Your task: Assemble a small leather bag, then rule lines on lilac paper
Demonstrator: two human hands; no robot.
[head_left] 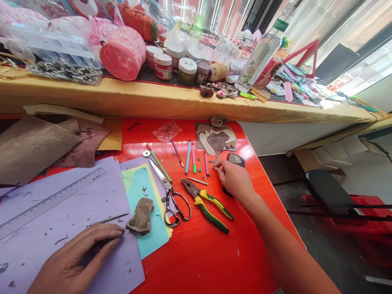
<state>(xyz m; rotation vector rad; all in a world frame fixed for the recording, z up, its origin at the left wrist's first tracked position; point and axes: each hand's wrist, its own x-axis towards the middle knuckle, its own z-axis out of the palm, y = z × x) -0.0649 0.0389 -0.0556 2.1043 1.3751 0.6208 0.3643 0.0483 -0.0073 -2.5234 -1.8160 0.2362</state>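
Observation:
My left hand (78,255) rests on the purple paper (92,196), fingers curved and close together; whether anything is between them is hidden. Just right of its fingertips lies a small grey-brown leather piece (141,216) on light blue paper (161,234). A thin metal tool (110,218) lies just above the fingers. My right hand (234,177) reaches to the far right of the red table, thumb and index finger together at small dark round parts (211,161); what they pinch is too small to name. Beside it are a dark phone (236,159) and several pens (194,157).
Scissors (168,188) and green-yellow pliers (211,204) lie mid-table. A clear ruler (55,198) and brown leather (36,147) are at left. Leather cutouts (217,139) sit near the ledge (153,98), which holds jars (187,70) and a bottle (260,57). A chair (327,190) stands right.

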